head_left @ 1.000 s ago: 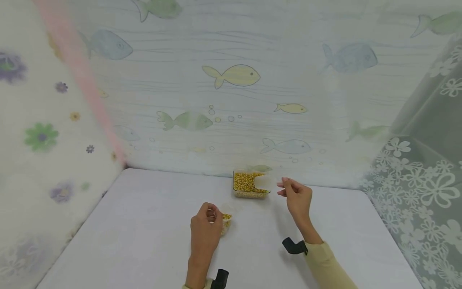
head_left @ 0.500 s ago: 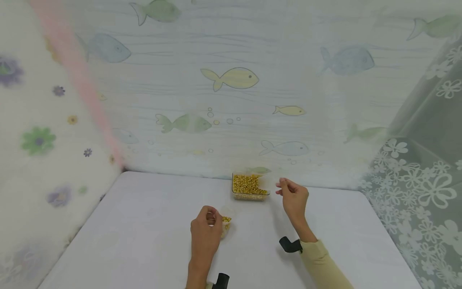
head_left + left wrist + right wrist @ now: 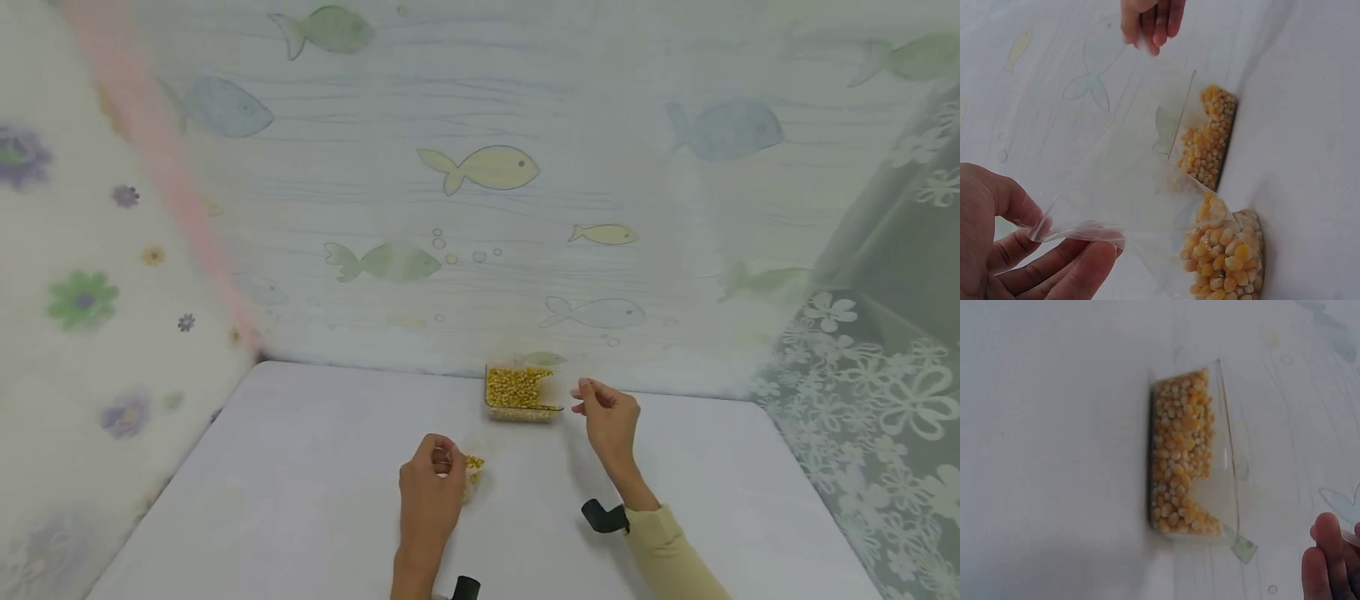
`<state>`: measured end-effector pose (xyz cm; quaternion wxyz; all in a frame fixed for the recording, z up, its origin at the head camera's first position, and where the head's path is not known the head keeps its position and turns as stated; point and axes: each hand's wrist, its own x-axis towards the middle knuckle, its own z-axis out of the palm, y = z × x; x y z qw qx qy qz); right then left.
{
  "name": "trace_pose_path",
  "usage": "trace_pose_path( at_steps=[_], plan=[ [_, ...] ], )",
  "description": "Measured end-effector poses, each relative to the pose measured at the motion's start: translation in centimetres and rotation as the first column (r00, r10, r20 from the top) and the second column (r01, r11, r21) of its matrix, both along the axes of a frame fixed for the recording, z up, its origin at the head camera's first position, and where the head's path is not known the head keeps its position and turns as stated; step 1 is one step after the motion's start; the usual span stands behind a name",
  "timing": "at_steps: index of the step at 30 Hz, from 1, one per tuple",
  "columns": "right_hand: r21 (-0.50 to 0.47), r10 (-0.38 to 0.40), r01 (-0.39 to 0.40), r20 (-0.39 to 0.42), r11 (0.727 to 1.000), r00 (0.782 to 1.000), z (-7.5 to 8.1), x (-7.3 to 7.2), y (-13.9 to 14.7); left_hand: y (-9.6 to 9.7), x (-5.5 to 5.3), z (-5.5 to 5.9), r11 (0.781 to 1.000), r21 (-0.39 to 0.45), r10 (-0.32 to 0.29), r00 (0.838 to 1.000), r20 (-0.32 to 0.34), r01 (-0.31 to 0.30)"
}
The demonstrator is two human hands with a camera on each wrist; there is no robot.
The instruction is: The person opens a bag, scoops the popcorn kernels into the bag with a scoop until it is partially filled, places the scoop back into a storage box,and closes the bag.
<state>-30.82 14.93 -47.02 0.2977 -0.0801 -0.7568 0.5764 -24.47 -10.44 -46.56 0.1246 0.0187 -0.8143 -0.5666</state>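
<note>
My left hand [image 3: 433,496] pinches the top edge of a clear plastic bag [image 3: 1116,187]. Yellow corn kernels [image 3: 1225,256] fill the bag's bottom, which rests on the table. Farther back stands a clear rectangular container [image 3: 525,415] holding more corn kernels [image 3: 1175,444]. To its right, my right hand [image 3: 613,425] pinches the thin end of a whitish, translucent scoop [image 3: 551,390]. The scoop's wide part reaches into the container's right end, among the kernels. Its outline is faint, and how much corn it holds cannot be seen.
A white-covered table [image 3: 315,483] lies under everything. Behind it hangs a fish-print curtain [image 3: 480,275], close to the container. Flowered sheeting [image 3: 82,400] borders the left side, and a lace-patterned curtain [image 3: 877,400] the right. Each wrist bears a black camera mount [image 3: 603,517].
My right hand has shifted slightly left toward the container, keeping its pinch on the scoop. My left hand stays at the bag. The head view has tilted up a little.
</note>
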Motion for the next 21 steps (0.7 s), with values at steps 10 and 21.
trace_pose_path(
  at_steps=[10,21],
  plan=[
    [-0.226,0.111,-0.071,0.17,0.972,0.979,-1.0,-1.1,0.4,0.3,0.2,0.1,1.0,0.006,-0.007,1.0,-0.02,0.007],
    [-0.498,0.242,-0.047,0.334,0.866,0.911,-1.5,-2.0,0.6,-0.3,0.1,0.1,0.999,-0.03,0.011,0.997,-0.071,-0.013]
  ],
)
